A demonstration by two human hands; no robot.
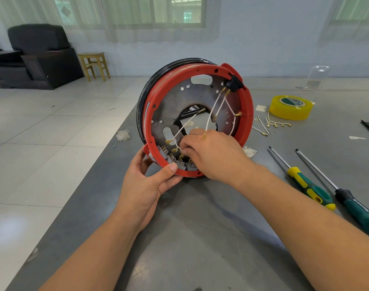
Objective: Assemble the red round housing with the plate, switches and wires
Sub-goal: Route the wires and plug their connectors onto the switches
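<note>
The red round housing (247,110) stands on its edge on the grey table, its open side facing me. A dark metal plate (171,106) sits inside it. A black switch (235,81) is mounted at the upper right rim, and grey switches (169,157) with brass tabs line the bottom rim. White wires (213,108) with brass terminals run across the plate. My left hand (148,181) grips the lower left rim, thumb on the red edge. My right hand (211,152) pinches a white wire end just above the grey switches.
Two screwdrivers lie to the right: a yellow-green one (305,181) and a black-green one (351,202). A roll of yellow tape (290,107) and several loose wires (271,123) lie behind them. The table's left edge (91,171) drops to a tiled floor.
</note>
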